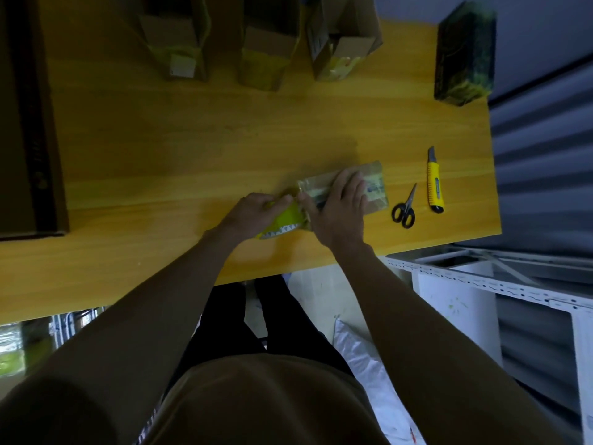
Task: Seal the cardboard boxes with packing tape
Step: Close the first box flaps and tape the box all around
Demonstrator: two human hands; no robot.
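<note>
A small flat cardboard box (375, 184) lies on the wooden table (192, 155), near the front edge. My right hand (340, 207) lies flat on top of it, fingers straight, pressing it down. My left hand (253, 211) grips a yellow tape dispenser (284, 220) with a toothed cutting edge, held against the box's left end. Shiny tape runs along the box top under my right hand. The roll itself is hidden by my left hand.
Black-handled scissors (405, 208) and a yellow utility knife (434, 184) lie right of the box. Three upright cardboard boxes (266, 56) stand at the table's back, a dark patterned box (463, 56) at the back right, and a large dark flat object (25, 123) on the left.
</note>
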